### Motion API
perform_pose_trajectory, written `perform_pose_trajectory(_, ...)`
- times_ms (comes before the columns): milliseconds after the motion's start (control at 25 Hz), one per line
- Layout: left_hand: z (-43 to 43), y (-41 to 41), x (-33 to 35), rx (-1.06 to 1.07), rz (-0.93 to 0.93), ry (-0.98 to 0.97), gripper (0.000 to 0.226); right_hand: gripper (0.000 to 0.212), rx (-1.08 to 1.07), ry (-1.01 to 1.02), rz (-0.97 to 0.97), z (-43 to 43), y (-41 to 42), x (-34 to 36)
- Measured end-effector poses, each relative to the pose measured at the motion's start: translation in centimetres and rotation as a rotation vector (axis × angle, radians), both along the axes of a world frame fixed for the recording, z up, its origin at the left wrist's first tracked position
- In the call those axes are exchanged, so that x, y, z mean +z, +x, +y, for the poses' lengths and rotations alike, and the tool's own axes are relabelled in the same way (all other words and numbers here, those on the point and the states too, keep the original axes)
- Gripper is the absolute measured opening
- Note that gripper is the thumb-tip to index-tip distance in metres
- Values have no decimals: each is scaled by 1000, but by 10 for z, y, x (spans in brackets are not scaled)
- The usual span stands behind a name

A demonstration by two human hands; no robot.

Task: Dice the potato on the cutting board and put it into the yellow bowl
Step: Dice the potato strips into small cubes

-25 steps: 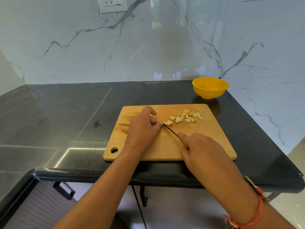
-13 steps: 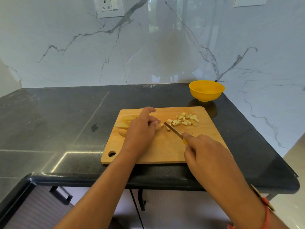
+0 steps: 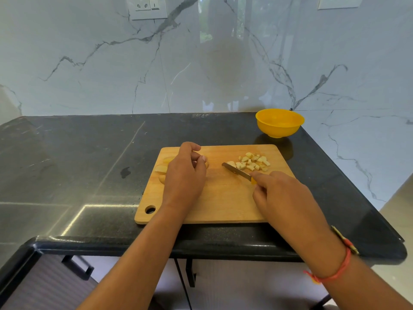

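Dark stone countertop point(image 3: 67, 164) is backing onto a marbled wall, and a wooden cutting board point(image 3: 223, 198) is lying near its front edge. At the board's left end, uncut potato wedges point(image 3: 161, 168) are sitting partly hidden under the left hand point(image 3: 184, 175), whose fingers are curling down over them and pinning one piece at the fingertips. The wedges are looking rounded, so one is likely to roll or slip out if that hold is loose when the blade comes across, and the curled fingertips are the part at risk.

Toward the middle, the knife point(image 3: 237, 171) is lying low, its tip just beside the pile of diced potato point(image 3: 252, 162) and well apart from the left fingers. The right hand point(image 3: 281, 195) is gripping the knife's yellow handle. The dice are lying close to the board's far right corner, so a hard sweep is risking cubes skidding onto the counter.

The yellow bowl point(image 3: 277, 130) is standing beyond that corner, off the board, seemingly holding nothing. It is sitting near the counter's right edge, where a knock during loading could be sending it over.
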State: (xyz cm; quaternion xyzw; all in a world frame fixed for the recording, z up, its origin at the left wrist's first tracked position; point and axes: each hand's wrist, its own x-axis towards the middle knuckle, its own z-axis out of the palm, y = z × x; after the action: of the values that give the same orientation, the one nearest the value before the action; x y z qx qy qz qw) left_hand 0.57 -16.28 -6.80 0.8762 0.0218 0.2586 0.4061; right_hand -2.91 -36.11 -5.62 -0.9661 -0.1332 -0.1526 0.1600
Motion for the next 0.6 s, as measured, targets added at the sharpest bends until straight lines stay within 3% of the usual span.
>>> perform_pose_trajectory(320, 1, 1, -1, -9, 4, 4, 20, 41, -39, -1, 3, -2, 23, -2)
perform_pose_trajectory(600, -1, -4, 4, -22, -59, -52, 17, 38, 25, 204, -58, 18, 2, -5)
